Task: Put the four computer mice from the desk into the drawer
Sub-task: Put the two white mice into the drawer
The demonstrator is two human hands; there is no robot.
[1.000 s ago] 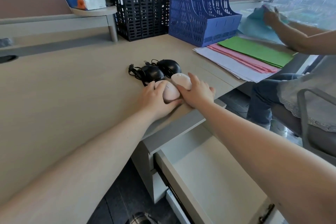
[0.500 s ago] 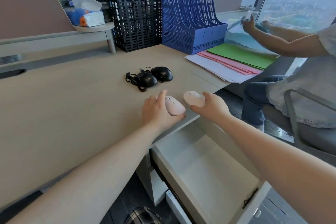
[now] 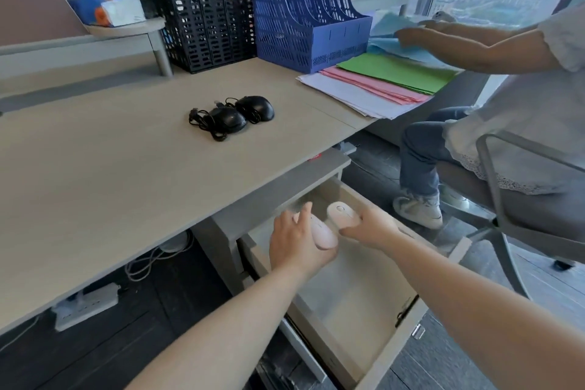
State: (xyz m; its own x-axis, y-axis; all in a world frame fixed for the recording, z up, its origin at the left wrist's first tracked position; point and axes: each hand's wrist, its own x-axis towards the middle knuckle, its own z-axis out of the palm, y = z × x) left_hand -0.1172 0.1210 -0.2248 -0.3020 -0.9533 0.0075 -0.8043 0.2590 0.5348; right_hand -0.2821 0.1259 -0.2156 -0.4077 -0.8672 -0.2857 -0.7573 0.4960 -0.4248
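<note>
My left hand point(image 3: 296, 242) holds a pink mouse point(image 3: 323, 233) and my right hand point(image 3: 370, 228) holds a white mouse point(image 3: 342, 215). Both hover side by side over the back part of the open drawer point(image 3: 364, 301), just below the desk's edge. Two black wired mice, one point(image 3: 226, 119) with its cable bundled at its left and the other point(image 3: 256, 108) touching it on the right, lie on the desk point(image 3: 110, 161).
A black file rack point(image 3: 205, 16) and a blue file rack point(image 3: 300, 9) stand at the back. Coloured paper sheets point(image 3: 380, 82) lie at the right, handled by a seated person point(image 3: 493, 104) on a chair. A power strip point(image 3: 85, 304) lies under the desk.
Both hands have lifted the pink and white mice off the desk, carried them toward me past its edge and lowered them over the open drawer. The black mice have not moved.
</note>
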